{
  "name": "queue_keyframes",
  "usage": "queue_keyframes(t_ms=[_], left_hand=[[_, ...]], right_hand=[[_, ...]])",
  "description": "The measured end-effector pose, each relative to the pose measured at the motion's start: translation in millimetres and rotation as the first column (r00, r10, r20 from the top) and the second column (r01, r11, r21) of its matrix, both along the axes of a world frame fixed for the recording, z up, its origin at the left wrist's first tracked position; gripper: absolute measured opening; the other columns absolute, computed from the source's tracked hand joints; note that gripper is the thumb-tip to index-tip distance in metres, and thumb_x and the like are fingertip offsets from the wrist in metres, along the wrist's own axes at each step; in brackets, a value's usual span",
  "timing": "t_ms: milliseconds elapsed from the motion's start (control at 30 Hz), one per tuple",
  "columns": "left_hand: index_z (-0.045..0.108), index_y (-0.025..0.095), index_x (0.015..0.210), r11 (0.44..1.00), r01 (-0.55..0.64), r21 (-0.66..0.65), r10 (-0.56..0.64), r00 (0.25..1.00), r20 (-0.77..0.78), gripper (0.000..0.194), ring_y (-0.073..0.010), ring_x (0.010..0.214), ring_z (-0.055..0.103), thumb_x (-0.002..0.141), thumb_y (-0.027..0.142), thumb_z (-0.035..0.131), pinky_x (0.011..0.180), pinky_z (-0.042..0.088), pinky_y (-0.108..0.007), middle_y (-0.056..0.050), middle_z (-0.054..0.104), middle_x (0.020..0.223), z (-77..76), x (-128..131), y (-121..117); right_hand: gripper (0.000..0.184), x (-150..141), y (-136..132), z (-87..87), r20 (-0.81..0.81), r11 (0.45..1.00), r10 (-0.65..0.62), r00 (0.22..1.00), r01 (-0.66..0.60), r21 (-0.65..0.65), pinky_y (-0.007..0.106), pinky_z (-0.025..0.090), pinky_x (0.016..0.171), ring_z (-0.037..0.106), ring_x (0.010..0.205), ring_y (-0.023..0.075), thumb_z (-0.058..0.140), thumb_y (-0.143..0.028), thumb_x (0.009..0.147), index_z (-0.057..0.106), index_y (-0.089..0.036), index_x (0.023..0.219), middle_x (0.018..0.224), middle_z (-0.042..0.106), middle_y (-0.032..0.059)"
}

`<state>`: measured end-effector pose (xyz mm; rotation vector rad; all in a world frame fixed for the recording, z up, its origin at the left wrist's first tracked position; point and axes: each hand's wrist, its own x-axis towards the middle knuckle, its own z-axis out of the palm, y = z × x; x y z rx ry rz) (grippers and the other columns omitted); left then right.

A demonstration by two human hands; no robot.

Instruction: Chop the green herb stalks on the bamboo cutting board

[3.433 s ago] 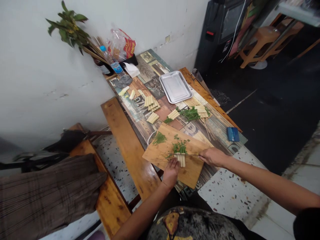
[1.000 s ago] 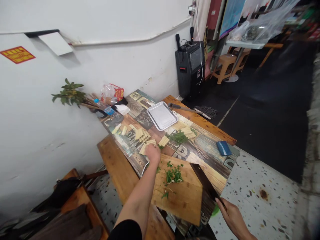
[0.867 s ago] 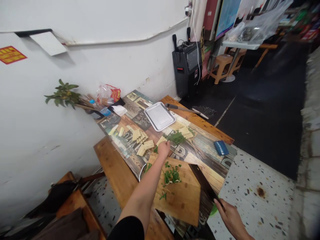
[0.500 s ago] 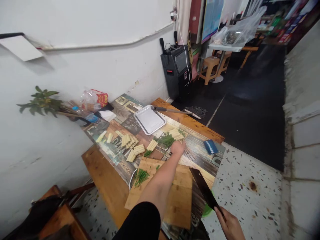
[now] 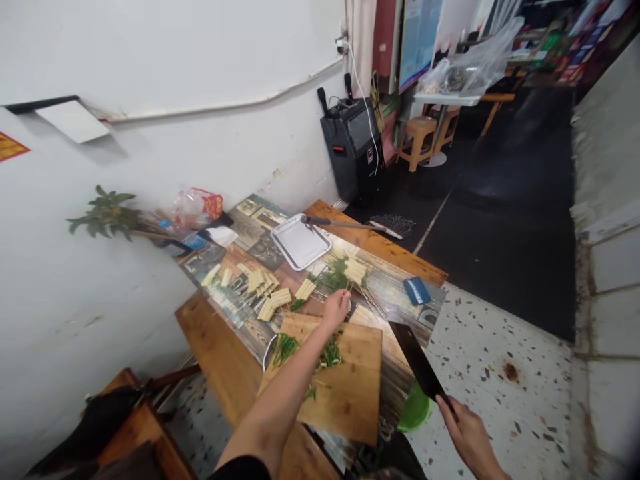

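My right hand (image 5: 469, 430) is wrapped round the handle of a dark cleaver (image 5: 417, 360), its broad blade pointing up and left beside the table edge. My left hand (image 5: 337, 309) hovers just past the far edge of a wooden cutting board (image 5: 357, 393), fingers closed; whatever they pinch is too small to make out. Chopped green stalks (image 5: 286, 348) lie on the board's left side, and more cut greens (image 5: 330, 353) sit near its middle, partly behind my forearm. Beyond my left hand rest pale yellow rolls on skewers (image 5: 355, 271), leafy greens (image 5: 334, 275) and several bare skewer sticks (image 5: 373, 300).
More pale rolls (image 5: 263, 281) lie on the patterned table (image 5: 300, 310), left of the greens. A white-rimmed tray (image 5: 301, 243) stands at the back. A blue packet (image 5: 417, 291) sits near the right edge, above a green bowl (image 5: 415, 407). A wooden bench (image 5: 220, 360) runs alongside.
My left hand has drawn back from the skewered rolls, leftward and nearer the board. The view has shifted slightly, uncovering the greens mid-board. My right hand still grips the cleaver.
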<state>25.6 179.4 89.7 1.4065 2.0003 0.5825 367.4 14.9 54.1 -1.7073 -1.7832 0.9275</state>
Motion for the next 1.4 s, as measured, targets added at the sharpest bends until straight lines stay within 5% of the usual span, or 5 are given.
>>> queue_keyframes(t_ms=[200, 367, 667, 1000, 1400], left_hand=[[0.057, 0.018, 0.078, 0.876, 0.437, -0.205, -0.257, 0.781, 0.569, 0.048, -0.0096, 0.049, 0.038, 0.087, 0.064, 0.047, 0.05, 0.03, -0.021, 0.004, 0.045, 0.054, -0.6, -51.9, -147.5], [0.055, 0.017, 0.073, 0.736, 0.576, -0.355, -0.356, 0.776, 0.521, 0.061, -0.0104, 0.054, 0.04, 0.082, 0.075, 0.041, 0.052, 0.033, -0.022, 0.003, 0.045, 0.057, -34.5, -73.8, -220.9], [0.063, 0.016, 0.074, 0.852, 0.37, -0.37, -0.383, 0.923, 0.041, 0.018, -0.0211, 0.081, 0.058, 0.086, 0.027, 0.054, 0.078, 0.043, -0.031, -0.007, 0.063, 0.078, -46.5, -80.5, -223.2], [0.066, 0.014, 0.112, 0.951, 0.276, 0.136, -0.19, 0.874, -0.448, 0.028, -0.0264, 0.105, 0.06, 0.092, 0.032, 0.058, 0.095, 0.052, -0.04, -0.013, 0.067, 0.105, -76.5, 29.5, -283.3], [0.063, 0.017, 0.119, 0.968, 0.135, 0.211, -0.064, 0.948, -0.311, 0.031, -0.0277, 0.115, 0.059, 0.091, 0.031, 0.059, 0.1, 0.053, -0.044, -0.013, 0.063, 0.119, -101.1, 44.7, -289.3]], right_hand=[[0.059, -9.2, 29.9, 30.4, 0.093, 0.986, 0.127, 0.987, -0.136, 0.094, 0.027, 0.05, 0.055, 0.062, 0.052, 0.0179, 0.035, -0.063, 0.094, 0.069, -0.017, 0.077, 0.059, 0.067, 0.006], [0.052, -38.3, 49.5, 42.9, 0.191, 0.847, 0.507, 0.84, -0.527, 0.069, 0.029, 0.054, 0.077, 0.071, 0.082, 0.0198, 0.032, -0.053, 0.099, 0.072, -0.019, 0.095, 0.091, 0.075, 0.0096], [0.044, -100.6, 53.9, 61.4, 0.429, 0.446, 0.859, 0.279, -0.819, -0.361, 0.028, 0.046, 0.068, 0.068, 0.084, 0.0206, 0.031, -0.042, 0.102, 0.068, -0.019, 0.093, 0.091, 0.073, 0.008], [0.038, -100.0, 46.7, 63.1, 0.504, 0.416, 0.846, 0.174, -0.805, -0.422, 0.027, 0.037, 0.06, 0.068, 0.081, 0.0207, 0.033, -0.04, 0.102, 0.064, -0.018, 0.097, 0.092, 0.071, 0.008], [0.04, -103.0, 63.0, 61.1, 0.467, 0.394, 0.87, 0.156, -0.789, -0.472, 0.027, 0.037, 0.061, 0.068, 0.083, 0.0208, 0.032, -0.042, 0.102, 0.065, -0.019, 0.095, 0.092, 0.072, 0.0081]])
